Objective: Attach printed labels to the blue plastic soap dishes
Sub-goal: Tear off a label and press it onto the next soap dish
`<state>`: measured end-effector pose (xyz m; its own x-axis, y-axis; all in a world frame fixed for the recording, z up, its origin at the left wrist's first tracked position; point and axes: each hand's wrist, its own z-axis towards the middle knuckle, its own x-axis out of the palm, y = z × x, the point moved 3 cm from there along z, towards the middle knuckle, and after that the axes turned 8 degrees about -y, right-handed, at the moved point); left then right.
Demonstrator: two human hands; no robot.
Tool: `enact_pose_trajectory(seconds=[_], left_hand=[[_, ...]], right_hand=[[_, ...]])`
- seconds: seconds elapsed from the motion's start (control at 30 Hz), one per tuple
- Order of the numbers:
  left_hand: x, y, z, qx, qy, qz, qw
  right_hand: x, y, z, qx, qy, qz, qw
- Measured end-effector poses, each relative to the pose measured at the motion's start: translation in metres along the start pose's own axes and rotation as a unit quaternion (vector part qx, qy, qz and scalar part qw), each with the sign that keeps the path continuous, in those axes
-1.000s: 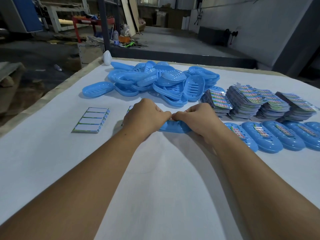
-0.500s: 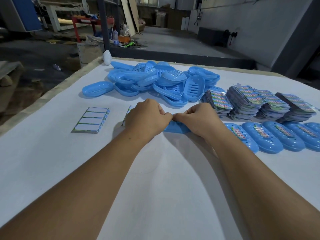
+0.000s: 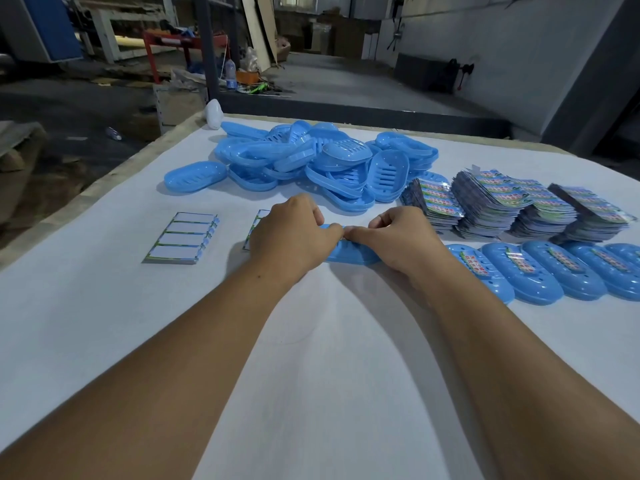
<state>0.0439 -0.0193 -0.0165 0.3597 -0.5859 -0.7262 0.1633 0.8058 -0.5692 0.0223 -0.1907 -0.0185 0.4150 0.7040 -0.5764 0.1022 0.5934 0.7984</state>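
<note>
Head view, dish in hand: one blue soap dish (image 3: 349, 255) lies upside down on the worktop (image 3: 329, 375), just in front of the person, between the two hands.
Head view, left hand: the left hand (image 3: 291, 237) covers the dish's left end, fingers curled over it, thumb tip meeting the other thumb at the middle; the grip is closed round the dish.
Head view, right hand: the right hand (image 3: 398, 239) mirrors it on the right end, fingers curled, thumb pressing down on the top of the dish.
Head view, label: whatever lies under the thumbs is hidden, so it cannot be told whether a label is already stuck.
Head view, finished dishes: a row of labelled dishes (image 3: 540, 271) overlaps along the right, just beside the right forearm.
Head view, supply: a loose heap of bare dishes (image 3: 311, 161) sits further back; stacks of printed labels (image 3: 491, 202) stand to its right; white backing sheets (image 3: 181, 238) lie at the left.
Risk, judged: if the thumbs press unevenly, the label could go on crooked or creased; the slotted, curved plastic may leave edges lifting.
Risk, judged: the right forearm could nudge the finished row out of line.
</note>
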Motion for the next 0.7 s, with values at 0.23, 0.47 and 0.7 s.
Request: enact_pose_trajectory(seconds=[0.23,0.47,0.7], left_hand=[[-0.002,0.003,0.003,-0.024,-0.010,-0.049,0.998],[-0.011,0.006,0.006,-0.032,-0.068,-0.116,0.990],[-0.011,0.005,0.004,-0.016,-0.083,-0.121,0.989]], right_hand=[[-0.007,-0.004,0.001,0.052,-0.011,0.107,0.993],[-0.005,0.016,-0.015,-0.144,0.061,-0.001,0.988],[0.003,0.029,-0.033,-0.211,0.086,-0.195,0.954]])
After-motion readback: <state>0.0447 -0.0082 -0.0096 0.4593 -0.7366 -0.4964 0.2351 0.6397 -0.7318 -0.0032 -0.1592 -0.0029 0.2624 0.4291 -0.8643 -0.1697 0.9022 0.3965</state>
